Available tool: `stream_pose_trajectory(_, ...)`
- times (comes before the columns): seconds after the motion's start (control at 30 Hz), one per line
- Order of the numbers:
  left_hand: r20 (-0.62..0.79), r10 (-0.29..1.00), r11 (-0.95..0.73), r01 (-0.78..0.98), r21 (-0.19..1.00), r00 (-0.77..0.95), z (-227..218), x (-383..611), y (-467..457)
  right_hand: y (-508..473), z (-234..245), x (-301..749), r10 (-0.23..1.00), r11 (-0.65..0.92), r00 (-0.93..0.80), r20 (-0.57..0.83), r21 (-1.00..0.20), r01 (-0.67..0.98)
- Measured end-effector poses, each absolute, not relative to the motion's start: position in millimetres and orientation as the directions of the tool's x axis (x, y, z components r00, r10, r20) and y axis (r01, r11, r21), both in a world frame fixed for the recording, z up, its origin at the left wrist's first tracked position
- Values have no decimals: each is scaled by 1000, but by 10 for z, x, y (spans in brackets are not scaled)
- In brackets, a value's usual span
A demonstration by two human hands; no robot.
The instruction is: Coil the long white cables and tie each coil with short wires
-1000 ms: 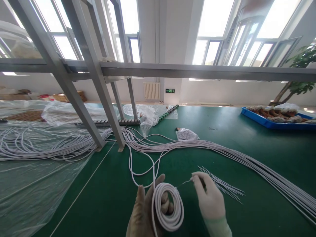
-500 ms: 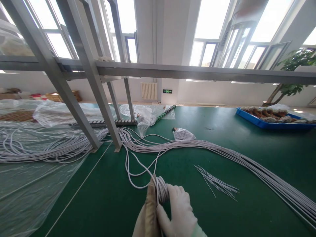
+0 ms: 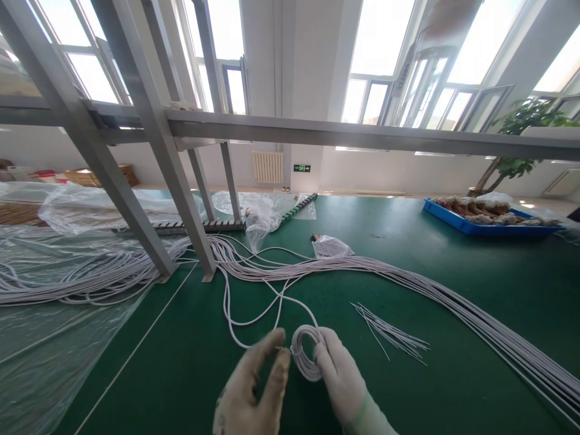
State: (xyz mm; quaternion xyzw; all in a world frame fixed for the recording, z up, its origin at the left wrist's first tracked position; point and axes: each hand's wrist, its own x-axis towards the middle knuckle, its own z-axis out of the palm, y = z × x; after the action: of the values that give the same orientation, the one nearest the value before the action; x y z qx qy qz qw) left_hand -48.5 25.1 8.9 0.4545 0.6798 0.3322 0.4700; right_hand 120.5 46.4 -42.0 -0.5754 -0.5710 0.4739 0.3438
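Note:
A small coil of pale grey cable stands above the green table, its round opening facing me. My right hand, in a white glove, grips the coil's right side between thumb and fingers. At the coil's left, my left hand wears a stained glove. Its thumb and index tips come close together around what looks like the end of a thin pale tie; motion blurs it. A loose length of cable runs from the coil back to the long cable bundle.
Several thin pale strips lie to the right. Behind the bundle are a small plastic bag and a blue tray. Grey metal posts and a crossbar stand ahead. Clear plastic sheeting covers the left side.
My left hand has let go of the coil and moved left, fingertips near its edge. My right hand now holds the coil, turned so that its opening faces me.

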Motion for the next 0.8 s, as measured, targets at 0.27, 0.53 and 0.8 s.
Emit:
stream_pose_trajectory(0.27, -489, 852, 507, -62, 860, 190, 27, -421, 460, 386, -167, 1189, 910, 133, -414, 6, -951, 279)
stream_pose_trajectory(0.53, -605, 793, 569, -440, 695, 69, 9, -397, 390, 381, -173, 1203, 965, 100, -247, -90, -744, 660)
stream_pose_trajectory(0.8, -518, 837, 531, -499, 685, 180, -72, -369, 351, 272, -394, 1163, 965, 248, -253, 72, -576, 779)
